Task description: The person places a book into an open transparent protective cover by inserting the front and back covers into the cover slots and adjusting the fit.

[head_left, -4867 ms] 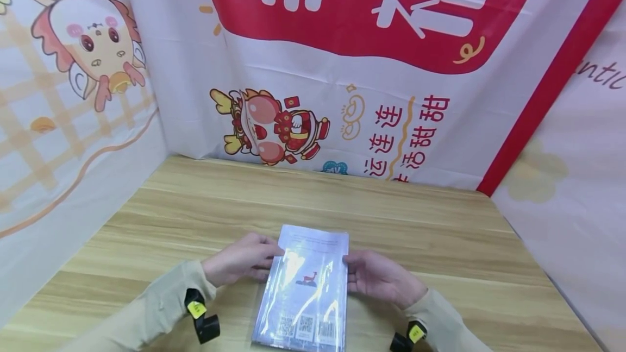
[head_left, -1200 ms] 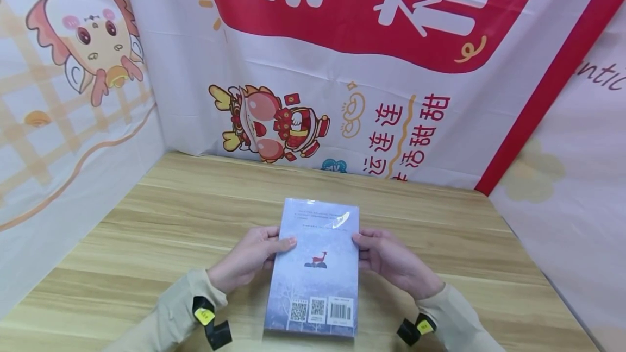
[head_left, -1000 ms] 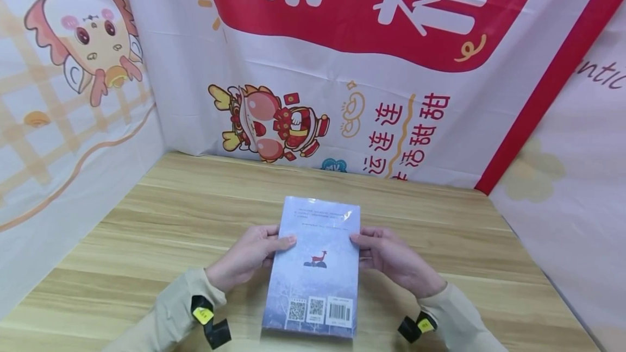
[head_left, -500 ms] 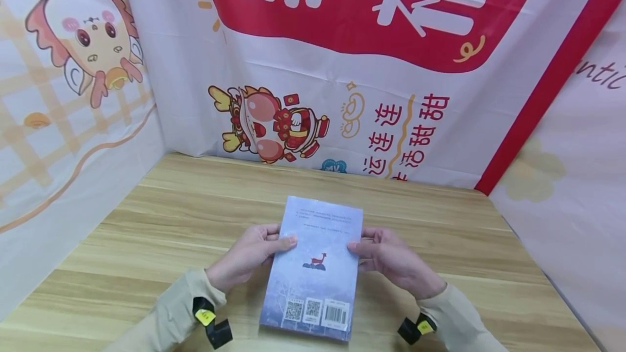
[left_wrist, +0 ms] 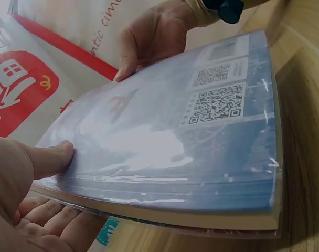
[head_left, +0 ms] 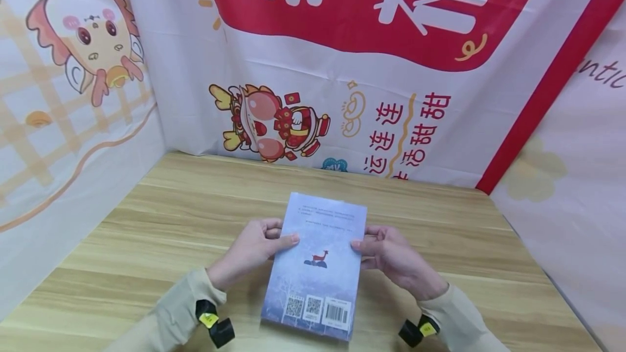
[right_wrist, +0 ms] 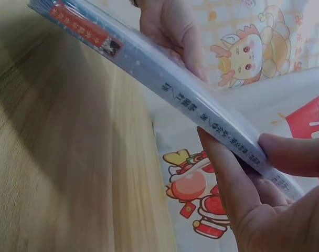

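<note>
A pale blue book (head_left: 318,281) in a shiny clear plastic cover is held above the table, its back cover facing up. That cover carries a small red deer, two QR codes and a barcode. My left hand (head_left: 251,249) grips the left edge, thumb on top and fingers underneath. On the opposite edge my right hand (head_left: 398,259) pinches the book likewise. The left wrist view shows the page edges of the book (left_wrist: 201,212) on the left hand's side. In the right wrist view the printed spine (right_wrist: 201,113) runs between the right thumb and fingers.
The wood-grain table (head_left: 195,205) extends under and around the hands. A white and red printed cloth (head_left: 342,69) hangs along its back edge, with more printed cloth at both sides. Each wrist wears a black camera strap.
About five seconds ago the book lay lower and nearer, with strong glare. It has since been raised and moved away from me. In the last second it has tilted slightly.
</note>
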